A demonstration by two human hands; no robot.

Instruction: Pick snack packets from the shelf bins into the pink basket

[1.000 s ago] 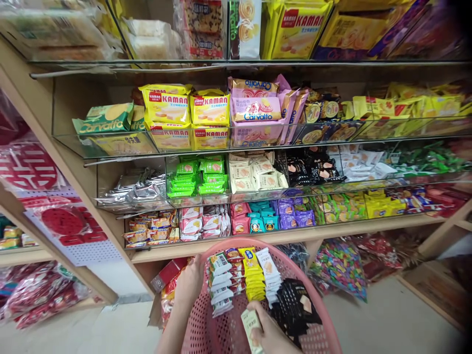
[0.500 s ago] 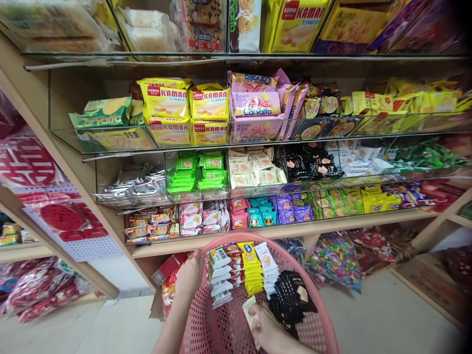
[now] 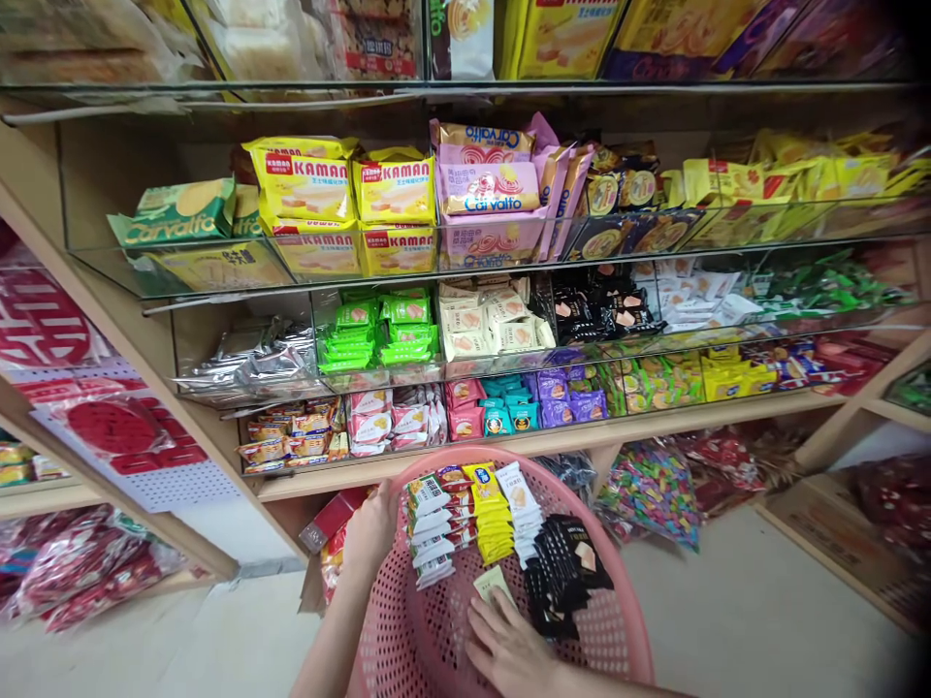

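My left hand grips the left rim of a pink perforated basket held in front of a snack shelf. Inside the basket lie rows of small snack packets: white-green ones, yellow ones, white ones and black ones. My right hand rests inside the basket with fingers laid flat, touching a small cream packet that lies on the basket floor beside the black packets.
Glass-fronted shelves hold yellow Kaman biscuit packs, pink Carvalto packs, green wafer packets, cream packets and several other sweets. Bags of candy lie under the shelf. Red decorations hang at left.
My right hand has lowered the cream packet onto the basket floor and flattened out over it. The view has tipped slightly downward; the left hand stays on the rim.
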